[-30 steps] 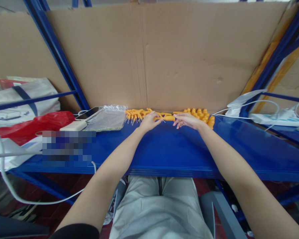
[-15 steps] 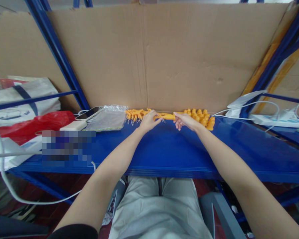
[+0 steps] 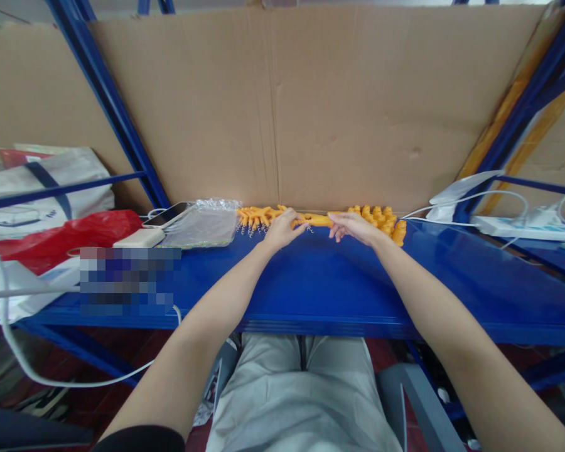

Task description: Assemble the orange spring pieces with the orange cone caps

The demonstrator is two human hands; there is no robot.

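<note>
Both my arms reach to the back of a blue metal shelf (image 3: 311, 282). My left hand (image 3: 282, 229) and my right hand (image 3: 353, 227) are each closed on one end of a small orange plastic piece (image 3: 317, 220) held between them. To the left lies a row of orange pieces with small metal springs (image 3: 257, 216). A pile of orange plastic parts (image 3: 381, 220) sits right behind my right hand, against the cardboard.
A cardboard sheet (image 3: 311, 100) backs the shelf. On the left are a clear plastic bag (image 3: 202, 226), a phone (image 3: 167, 214), a white power bank (image 3: 139, 238), a red bag (image 3: 61, 235) and a white cable (image 3: 51, 376). A white power strip (image 3: 522, 225) lies at right.
My hands have shifted only slightly while working the orange piece between them; my right hand's fingers moved a little. Nothing else moved.
</note>
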